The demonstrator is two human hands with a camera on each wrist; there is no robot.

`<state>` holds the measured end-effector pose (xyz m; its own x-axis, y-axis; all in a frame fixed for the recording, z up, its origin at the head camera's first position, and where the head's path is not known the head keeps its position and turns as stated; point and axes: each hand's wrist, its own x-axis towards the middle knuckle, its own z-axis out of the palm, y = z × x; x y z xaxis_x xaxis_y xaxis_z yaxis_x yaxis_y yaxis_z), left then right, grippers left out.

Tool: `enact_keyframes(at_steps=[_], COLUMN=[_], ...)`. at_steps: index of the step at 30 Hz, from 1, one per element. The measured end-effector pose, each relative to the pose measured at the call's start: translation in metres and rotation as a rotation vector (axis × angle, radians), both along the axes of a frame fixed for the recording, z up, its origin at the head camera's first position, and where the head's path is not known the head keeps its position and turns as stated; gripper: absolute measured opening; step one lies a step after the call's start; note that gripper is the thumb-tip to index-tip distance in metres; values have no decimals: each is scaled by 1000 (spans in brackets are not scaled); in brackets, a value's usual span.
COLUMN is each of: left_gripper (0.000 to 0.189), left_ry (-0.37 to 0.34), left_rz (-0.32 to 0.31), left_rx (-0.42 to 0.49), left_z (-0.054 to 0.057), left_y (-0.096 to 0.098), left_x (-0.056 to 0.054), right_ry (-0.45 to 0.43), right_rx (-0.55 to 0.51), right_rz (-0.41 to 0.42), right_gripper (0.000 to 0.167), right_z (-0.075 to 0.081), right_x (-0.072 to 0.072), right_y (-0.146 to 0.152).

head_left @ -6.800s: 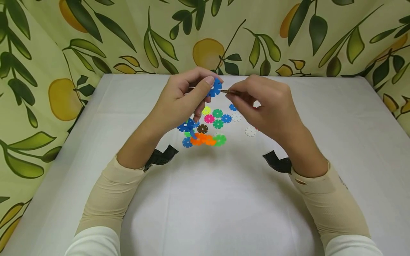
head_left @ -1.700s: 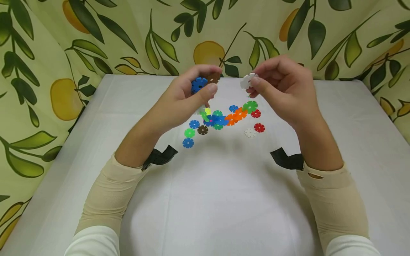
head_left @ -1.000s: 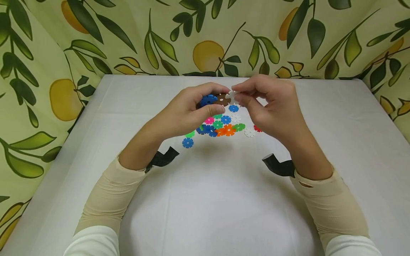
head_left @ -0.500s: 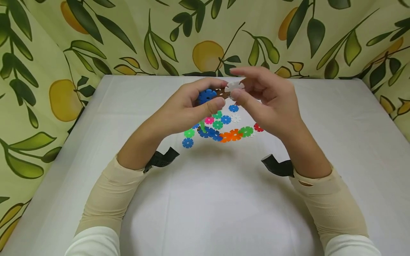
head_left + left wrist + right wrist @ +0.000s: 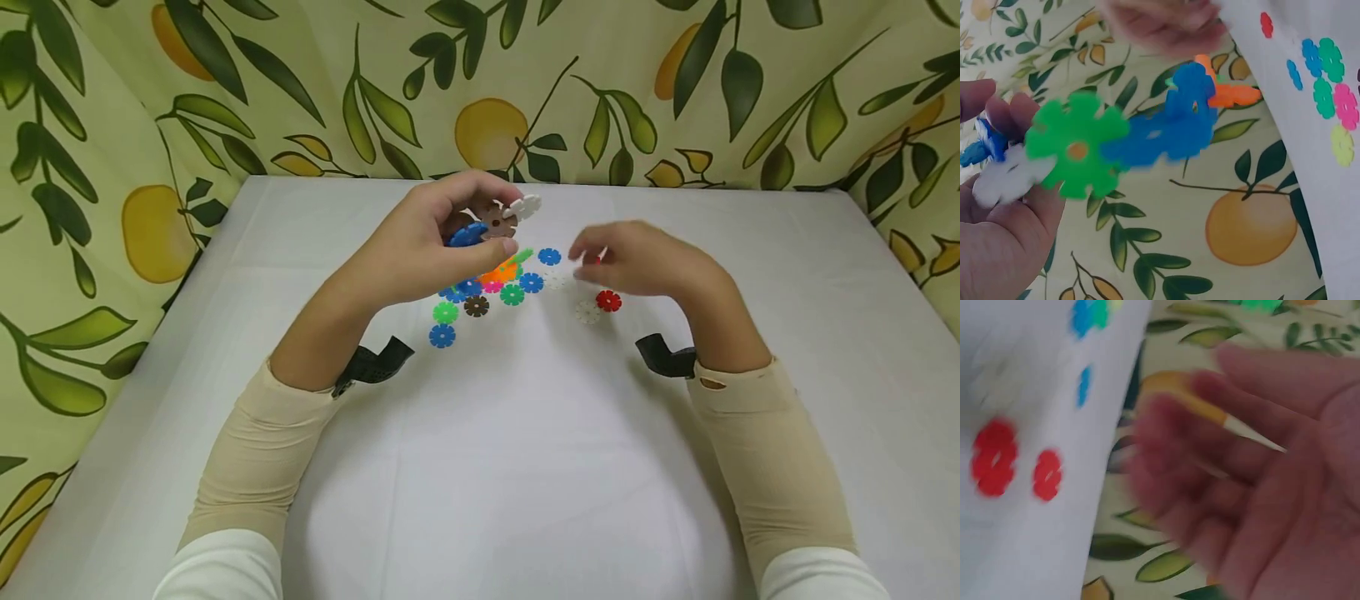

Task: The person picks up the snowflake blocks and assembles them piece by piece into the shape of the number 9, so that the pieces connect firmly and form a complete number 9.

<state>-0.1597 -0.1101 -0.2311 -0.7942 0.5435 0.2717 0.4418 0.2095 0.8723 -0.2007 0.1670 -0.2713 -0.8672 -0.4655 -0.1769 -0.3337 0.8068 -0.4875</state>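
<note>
My left hand (image 5: 408, 250) holds a chain of notched plastic snowflake discs above the table. At its upper end a white disc (image 5: 528, 206) is joined to a brown disc (image 5: 497, 222), beside a blue disc (image 5: 467, 235). In the left wrist view, another white disc (image 5: 1007, 178) links to a green disc (image 5: 1054, 134), then to blue discs (image 5: 1179, 140) and orange discs (image 5: 1235, 95) hanging free. My right hand (image 5: 648, 258), blurred, hovers above the loose discs with fingers apart and loosely bent. Nothing shows in its grasp in the right wrist view.
Loose discs lie on the white table (image 5: 525, 467): a red disc (image 5: 608, 301), a white disc (image 5: 588, 312), a brown disc (image 5: 476, 306), a light green disc (image 5: 446, 312), a blue disc (image 5: 442, 336) and several others. A leaf-patterned curtain (image 5: 300, 83) hangs behind.
The white disc, earlier brought by my right hand to the brown disc, now stays joined there. My right hand has let go and moved down to the right. The hanging chain has swung.
</note>
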Motion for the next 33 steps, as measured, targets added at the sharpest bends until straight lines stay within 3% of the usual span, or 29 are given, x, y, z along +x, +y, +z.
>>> enact_keyframes(at_steps=[2,5,9,16,21,24,27,29,33], left_gripper=[43,47,44,31,29,28,24,21,19], left_ry=[19,46,64,119,121,81,-7,-74,-182], left_rz=[3,19,29,15,4,-6,-31,-52,-96], left_rx=[-9,-33,-45,-35,-13,-2,42,84,162], left_z=[0,0,0,-1,-2,-1,-1,-1,-3], left_y=[0,0,1,1,0,-1,-2,-3,-4], left_x=[-1,-1,-1,-1,0,0,-1,-2,-5], right_ry=[-129,-199,-181,-189,-194,-194,-128,-39,242], right_rx=[190,316,319,309,293,224,92,-25,-313], right_rz=[48,47,33,72,80,99,109,99,122], right_gripper=[22,25,29,22,20,17,10,11,13], right_z=[-10,-21,-26,-30,-29,-23,-11,-2,13], right_x=[-6,-11,-12,-12,-11,-9,-5,-1,11], right_y=[4,5,1,-8,-8,-7,-4,-3,-4])
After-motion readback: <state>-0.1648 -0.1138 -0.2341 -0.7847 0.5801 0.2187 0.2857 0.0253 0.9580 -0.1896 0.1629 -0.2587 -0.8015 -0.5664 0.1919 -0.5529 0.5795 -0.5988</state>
